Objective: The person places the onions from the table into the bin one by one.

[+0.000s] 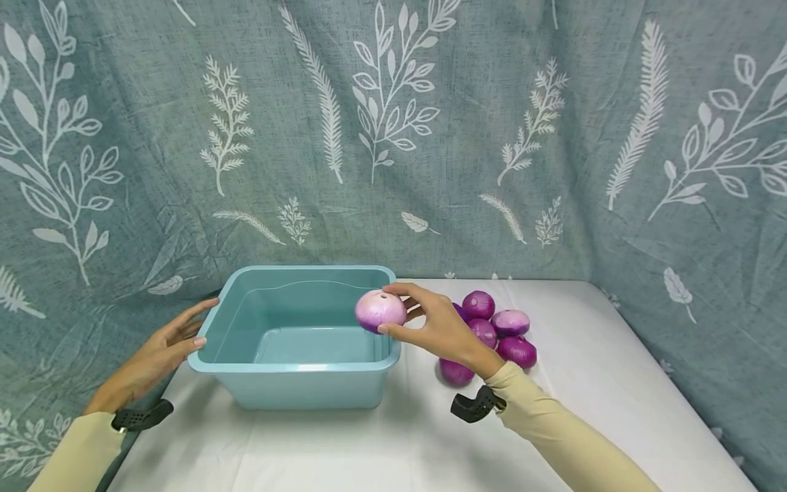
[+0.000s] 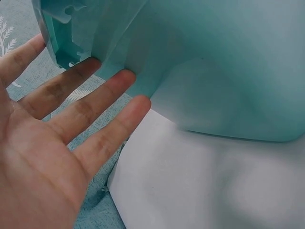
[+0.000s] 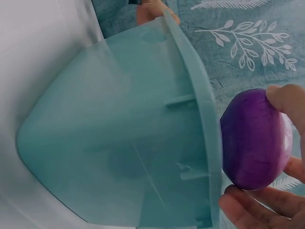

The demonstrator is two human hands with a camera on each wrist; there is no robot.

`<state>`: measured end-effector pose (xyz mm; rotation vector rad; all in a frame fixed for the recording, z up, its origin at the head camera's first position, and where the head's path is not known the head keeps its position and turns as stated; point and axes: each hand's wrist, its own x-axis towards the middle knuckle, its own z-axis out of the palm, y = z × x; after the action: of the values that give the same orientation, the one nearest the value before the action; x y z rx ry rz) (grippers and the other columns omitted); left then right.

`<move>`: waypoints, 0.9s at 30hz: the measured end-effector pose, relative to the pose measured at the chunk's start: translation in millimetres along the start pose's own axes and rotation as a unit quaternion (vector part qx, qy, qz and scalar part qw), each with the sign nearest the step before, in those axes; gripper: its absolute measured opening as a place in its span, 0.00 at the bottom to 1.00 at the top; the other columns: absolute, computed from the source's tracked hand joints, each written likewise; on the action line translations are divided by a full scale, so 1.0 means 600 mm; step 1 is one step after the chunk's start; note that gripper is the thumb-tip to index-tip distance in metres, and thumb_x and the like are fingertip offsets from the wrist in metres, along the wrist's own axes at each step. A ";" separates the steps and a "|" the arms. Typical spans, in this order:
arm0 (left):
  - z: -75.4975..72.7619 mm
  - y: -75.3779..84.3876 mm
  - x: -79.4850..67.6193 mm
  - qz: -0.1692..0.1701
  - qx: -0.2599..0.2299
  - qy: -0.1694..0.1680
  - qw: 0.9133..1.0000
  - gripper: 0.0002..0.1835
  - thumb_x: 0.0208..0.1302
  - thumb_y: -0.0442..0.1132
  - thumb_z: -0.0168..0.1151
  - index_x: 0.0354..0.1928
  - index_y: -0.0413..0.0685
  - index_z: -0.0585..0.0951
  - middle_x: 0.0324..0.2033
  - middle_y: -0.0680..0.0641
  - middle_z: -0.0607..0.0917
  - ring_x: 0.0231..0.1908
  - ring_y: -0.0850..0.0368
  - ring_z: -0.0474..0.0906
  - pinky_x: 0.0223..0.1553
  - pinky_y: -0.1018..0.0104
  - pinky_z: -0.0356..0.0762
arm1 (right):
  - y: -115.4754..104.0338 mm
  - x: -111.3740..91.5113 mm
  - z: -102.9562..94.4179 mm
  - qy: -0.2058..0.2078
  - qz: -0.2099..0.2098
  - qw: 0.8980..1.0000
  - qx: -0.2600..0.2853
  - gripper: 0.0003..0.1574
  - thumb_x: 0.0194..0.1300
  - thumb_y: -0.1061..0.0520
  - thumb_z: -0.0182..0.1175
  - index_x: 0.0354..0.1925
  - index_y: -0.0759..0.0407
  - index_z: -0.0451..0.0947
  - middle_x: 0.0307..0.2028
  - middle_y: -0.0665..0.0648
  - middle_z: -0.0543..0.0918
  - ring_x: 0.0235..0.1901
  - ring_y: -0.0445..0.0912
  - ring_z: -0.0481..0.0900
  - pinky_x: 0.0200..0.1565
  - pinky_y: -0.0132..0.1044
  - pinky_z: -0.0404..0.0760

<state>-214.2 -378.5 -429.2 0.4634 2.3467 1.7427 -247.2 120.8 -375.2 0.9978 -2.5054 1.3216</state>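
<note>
A purple and white onion (image 1: pixel 380 309) is pinched between the thumb and fingers of my right hand (image 1: pixel 433 326), over the right rim of a light blue plastic tub (image 1: pixel 307 388). In the right wrist view the purple side of the onion (image 3: pixel 252 140) shows beside the tub's rim. The tub's visible floor is bare. My left hand (image 1: pixel 162 352) rests against the tub's left rim with its fingers spread. From the left wrist view, the straight fingers of that left hand (image 2: pixel 71 129) touch the tub's outer side (image 2: pixel 157 62).
A cluster of several purple onions (image 1: pixel 482 333) lies on the white tabletop (image 1: pixel 590 383), right of the tub and partly behind my right hand. Grey-green curtain (image 1: pixel 393 225) with white leaf prints hangs behind and along both sides.
</note>
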 end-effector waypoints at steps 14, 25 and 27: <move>-0.002 -0.006 0.001 0.012 -0.004 -0.002 1.000 0.36 0.82 0.36 0.47 0.84 0.63 0.47 0.81 0.42 0.47 0.65 0.76 0.62 0.56 0.68 0.76 | -0.004 -0.008 0.017 -0.055 -0.019 0.995 -0.075 0.42 0.58 0.36 0.76 0.68 0.40 0.76 0.54 0.40 0.80 0.47 0.42 0.76 0.47 0.43 0.81; -0.003 -0.007 -0.001 -0.005 0.009 0.002 1.000 0.36 0.83 0.38 0.47 0.84 0.65 0.47 0.81 0.43 0.46 0.75 0.51 0.55 0.64 0.30 0.65 | 0.021 -0.020 -0.002 -0.044 -0.056 0.996 -0.050 0.37 0.64 0.45 0.74 0.68 0.46 0.76 0.56 0.51 0.82 0.50 0.45 0.82 0.52 0.41 0.84; -0.003 -0.008 -0.001 -0.006 0.006 0.000 1.000 0.36 0.83 0.38 0.47 0.84 0.64 0.46 0.82 0.44 0.45 0.77 0.39 0.49 0.63 0.22 0.58 | 0.032 -0.025 -0.012 -0.029 -0.058 0.997 -0.049 0.35 0.64 0.46 0.74 0.66 0.51 0.78 0.57 0.52 0.83 0.50 0.46 0.83 0.51 0.41 0.85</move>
<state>-215.1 -381.8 -433.0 0.4498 2.3556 1.7248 -248.5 141.4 -390.3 1.1557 -2.4829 1.1430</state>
